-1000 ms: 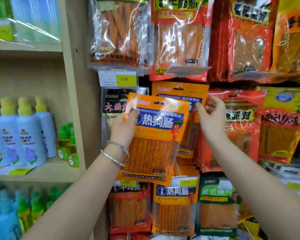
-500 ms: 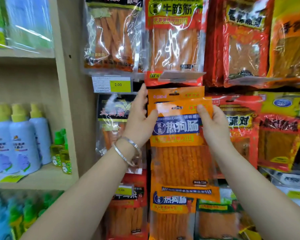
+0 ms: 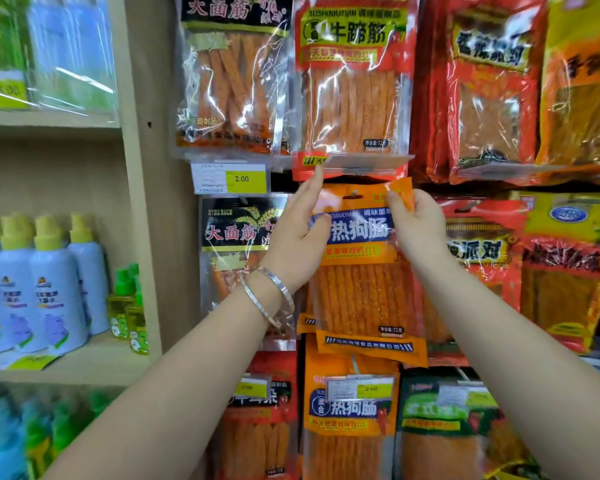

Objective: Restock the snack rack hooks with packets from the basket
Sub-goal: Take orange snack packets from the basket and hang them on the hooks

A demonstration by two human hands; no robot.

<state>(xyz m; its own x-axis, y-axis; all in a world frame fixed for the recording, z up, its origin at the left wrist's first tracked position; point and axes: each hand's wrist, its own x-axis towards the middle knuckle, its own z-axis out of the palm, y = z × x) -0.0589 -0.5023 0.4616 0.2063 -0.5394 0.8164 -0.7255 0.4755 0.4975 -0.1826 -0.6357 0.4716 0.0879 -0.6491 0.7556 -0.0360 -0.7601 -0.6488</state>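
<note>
Grips orange packet (image 3: 359,292) by its top-left edge with left hand (image 3: 300,237), pinches top-right corner with right hand (image 3: 418,225), apparently with its hole over hook (image 3: 355,193).

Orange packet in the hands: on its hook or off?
On, it seems: a hook tip shows through the hang hole of the orange packet; left hand and right hand hold its top.

- Above the orange packet (image 3: 359,292), a red packet's (image 3: 352,98) hem and a clear tag holder (image 3: 368,163) hang low. Tight!
- Left of it, a black-topped packet (image 3: 236,237) close alongside; right, a red-and-yellow packet (image 3: 482,258) crowding.
- Upper left of it, a dark gap (image 3: 280,183), open.
</note>
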